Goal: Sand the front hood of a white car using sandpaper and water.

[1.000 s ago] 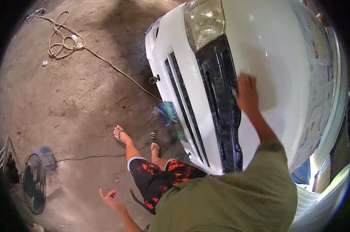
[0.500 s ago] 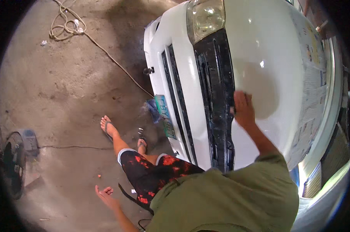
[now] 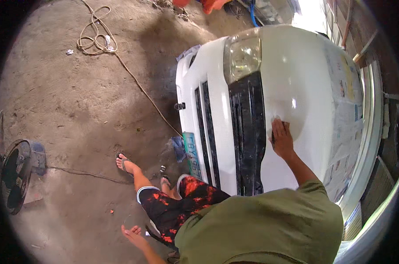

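Note:
My right hand (image 3: 282, 136) rests on the white bonnet (image 3: 298, 79) of a vehicle, just beyond the black grille (image 3: 248, 123). Its fingers are stretched out and lie flat on the paint. Whether anything thin is under the palm is hidden; a small pale patch shows at the fingertips. Down at the lower left, my left hand (image 3: 133, 232) hangs free beside my leg, fingers loosely apart and holding nothing. The clear headlight (image 3: 243, 55) lies past the far end of the grille. Below it runs the white bumper (image 3: 217, 101) with a green-edged number plate (image 3: 192, 154).
Newspaper masking (image 3: 345, 114) covers the windscreen side. A beige rope or cable (image 3: 135, 77) lies across the floor toward the bumper. A dark round fan (image 3: 16, 178) stands at the left, its cord (image 3: 87, 173) trailing near my feet. Orange cloth (image 3: 208, 4) shows at the top edge.
The view has tilted, so the vehicle sits lower. My right hand has slid from the grille edge farther onto the bonnet and toward the headlight, its fingers straighter. The left still hangs free.

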The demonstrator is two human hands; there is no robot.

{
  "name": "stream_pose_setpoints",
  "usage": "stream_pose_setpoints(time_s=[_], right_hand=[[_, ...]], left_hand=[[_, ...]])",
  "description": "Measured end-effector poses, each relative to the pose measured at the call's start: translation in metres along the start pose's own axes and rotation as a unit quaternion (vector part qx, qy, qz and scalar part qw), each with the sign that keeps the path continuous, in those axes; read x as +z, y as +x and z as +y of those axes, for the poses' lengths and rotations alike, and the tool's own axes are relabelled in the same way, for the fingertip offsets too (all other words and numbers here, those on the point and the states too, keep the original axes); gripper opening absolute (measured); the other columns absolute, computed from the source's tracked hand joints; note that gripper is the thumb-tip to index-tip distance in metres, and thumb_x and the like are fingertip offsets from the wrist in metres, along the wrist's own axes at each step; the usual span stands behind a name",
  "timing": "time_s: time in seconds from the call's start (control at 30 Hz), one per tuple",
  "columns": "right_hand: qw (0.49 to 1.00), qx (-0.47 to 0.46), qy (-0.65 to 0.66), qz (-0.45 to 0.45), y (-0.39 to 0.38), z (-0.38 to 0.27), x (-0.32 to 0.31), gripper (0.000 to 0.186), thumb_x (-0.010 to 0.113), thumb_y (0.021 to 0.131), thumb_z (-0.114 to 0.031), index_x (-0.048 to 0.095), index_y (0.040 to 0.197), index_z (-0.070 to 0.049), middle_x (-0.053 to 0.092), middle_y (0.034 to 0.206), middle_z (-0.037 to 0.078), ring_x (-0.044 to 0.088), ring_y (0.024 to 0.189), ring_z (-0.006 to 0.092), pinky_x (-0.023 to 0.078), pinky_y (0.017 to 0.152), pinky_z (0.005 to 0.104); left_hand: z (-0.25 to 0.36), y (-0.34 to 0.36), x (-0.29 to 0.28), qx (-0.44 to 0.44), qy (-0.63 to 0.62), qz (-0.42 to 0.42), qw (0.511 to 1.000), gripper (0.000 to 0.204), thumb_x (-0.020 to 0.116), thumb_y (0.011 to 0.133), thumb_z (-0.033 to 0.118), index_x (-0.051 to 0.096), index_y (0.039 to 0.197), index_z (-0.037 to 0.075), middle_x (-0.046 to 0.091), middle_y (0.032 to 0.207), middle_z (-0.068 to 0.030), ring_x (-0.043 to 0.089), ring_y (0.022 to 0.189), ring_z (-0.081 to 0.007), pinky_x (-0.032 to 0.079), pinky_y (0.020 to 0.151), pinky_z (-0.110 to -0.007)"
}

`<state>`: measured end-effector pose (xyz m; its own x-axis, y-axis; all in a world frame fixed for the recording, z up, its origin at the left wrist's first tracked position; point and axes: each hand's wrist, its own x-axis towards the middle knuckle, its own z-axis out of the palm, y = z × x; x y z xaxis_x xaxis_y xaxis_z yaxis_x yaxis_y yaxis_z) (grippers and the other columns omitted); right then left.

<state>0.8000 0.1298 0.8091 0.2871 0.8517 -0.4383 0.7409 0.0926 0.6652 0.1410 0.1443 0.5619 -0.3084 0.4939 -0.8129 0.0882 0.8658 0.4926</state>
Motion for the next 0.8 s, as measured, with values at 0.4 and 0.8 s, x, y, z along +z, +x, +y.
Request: stream_pose_setpoints(time_s=[0.4, 0.8], right_hand=[[0.993, 0.115, -0.019, 0.002, 0.172, 0.099, -0.015, 0.073, 0.062, 0.086, -0.033, 0.036, 0.141, 0.007, 0.038, 0.146, 0.023, 0.03, 0.14, 0.0354, 0.016, 0.117, 0.051], [0.985, 0.158, 0.024, -0.065, 0.326, 0.194, -0.062, 0.069, 0.055, 0.09, -0.037, 0.038, 0.142, 0.005, 0.037, 0.149, 0.018, 0.029, 0.141, 0.03, 0.016, 0.118, 0.0476]], left_hand=[[0.075, 0.076, 0.028, 0.0, 0.025, 0.035, 0.999, 0.054, 0.03, 0.103, 0.049, 0.039, 0.143, 0.013, 0.059, 0.085, -0.0071, 0.056, 0.071, -0.0146, 0.044, 0.068, -0.027], [0.327, 0.136, 0.258, 0.153, 0.032, -0.116, 0.981, 0.051, 0.033, 0.105, 0.043, 0.034, 0.146, 0.014, 0.059, 0.088, -0.0079, 0.056, 0.075, -0.0157, 0.048, 0.072, -0.029]])
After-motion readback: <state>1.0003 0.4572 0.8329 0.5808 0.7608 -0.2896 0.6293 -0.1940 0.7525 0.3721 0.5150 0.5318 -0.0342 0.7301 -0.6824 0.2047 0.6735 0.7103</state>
